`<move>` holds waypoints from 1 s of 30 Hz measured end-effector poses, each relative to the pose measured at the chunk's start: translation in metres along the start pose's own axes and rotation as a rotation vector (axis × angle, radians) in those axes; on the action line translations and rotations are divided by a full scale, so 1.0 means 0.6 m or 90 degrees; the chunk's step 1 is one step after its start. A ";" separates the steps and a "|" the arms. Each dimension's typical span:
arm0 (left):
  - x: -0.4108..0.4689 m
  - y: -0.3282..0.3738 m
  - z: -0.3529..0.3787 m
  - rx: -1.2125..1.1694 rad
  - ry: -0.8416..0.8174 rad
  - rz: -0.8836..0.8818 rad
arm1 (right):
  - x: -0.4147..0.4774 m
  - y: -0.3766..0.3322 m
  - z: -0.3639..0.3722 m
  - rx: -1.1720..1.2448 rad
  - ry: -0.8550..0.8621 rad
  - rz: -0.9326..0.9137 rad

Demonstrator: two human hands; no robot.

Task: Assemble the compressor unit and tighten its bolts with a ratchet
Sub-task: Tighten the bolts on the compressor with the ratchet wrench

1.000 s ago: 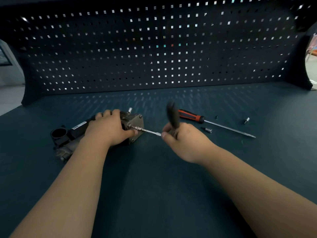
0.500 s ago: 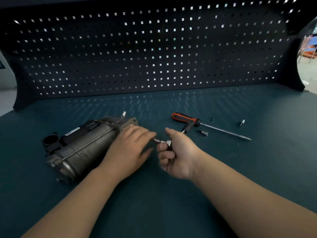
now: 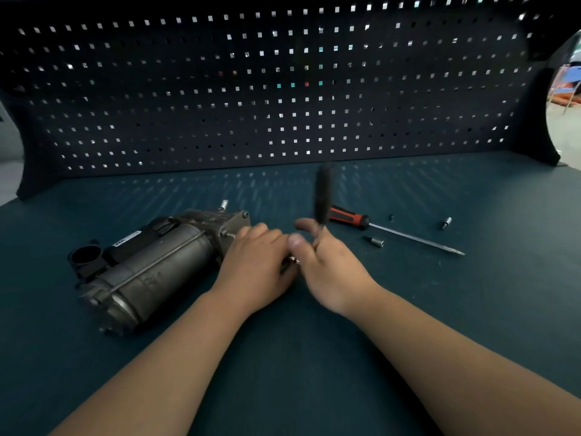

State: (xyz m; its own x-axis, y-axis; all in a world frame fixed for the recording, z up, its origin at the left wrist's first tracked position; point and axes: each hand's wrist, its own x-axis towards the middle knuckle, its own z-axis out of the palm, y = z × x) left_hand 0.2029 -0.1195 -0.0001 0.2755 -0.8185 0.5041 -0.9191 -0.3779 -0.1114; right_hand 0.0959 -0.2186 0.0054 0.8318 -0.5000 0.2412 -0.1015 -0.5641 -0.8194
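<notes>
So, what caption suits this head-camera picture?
Right hand holds a ratchet at the compressor's end; left hand rests alongside.

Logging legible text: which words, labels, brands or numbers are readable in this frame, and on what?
On the compressor unit, a white label: dark print, too blurred to read.
No text visible on the ratchet, screwdriver, sockets or pegboard.

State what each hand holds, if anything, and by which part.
Right hand: the ratchet, low on its handle. Left hand: at the compressor end, any hold hidden.
</notes>
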 end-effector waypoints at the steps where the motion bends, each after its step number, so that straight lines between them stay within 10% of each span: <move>1: -0.005 -0.003 0.002 -0.026 0.023 0.015 | 0.005 -0.006 0.003 0.193 -0.017 0.159; 3: -0.016 -0.012 0.004 -0.061 0.042 0.044 | 0.009 -0.014 0.002 0.514 -0.119 0.439; 6: -0.021 -0.015 0.006 -0.052 0.027 0.040 | 0.003 -0.013 -0.003 0.616 -0.168 0.520; 13: -0.001 0.000 -0.006 -0.076 0.046 -0.045 | -0.001 -0.022 -0.017 0.306 -0.108 0.257; 20: 0.008 -0.013 0.006 -0.016 -0.045 -0.037 | -0.010 -0.005 -0.058 -0.530 -0.094 -0.325; 24: 0.002 -0.015 0.001 -0.032 -0.006 -0.018 | -0.013 0.008 -0.051 -0.323 -0.021 -0.259; 30: -0.004 -0.013 0.004 -0.089 0.081 -0.067 | 0.001 0.004 -0.017 0.219 0.003 0.145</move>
State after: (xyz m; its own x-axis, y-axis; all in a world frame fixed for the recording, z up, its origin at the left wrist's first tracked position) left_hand 0.2103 -0.1156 -0.0027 0.3424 -0.7129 0.6120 -0.9198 -0.3873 0.0634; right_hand 0.0906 -0.2269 0.0088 0.8065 -0.5902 0.0348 -0.0944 -0.1867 -0.9779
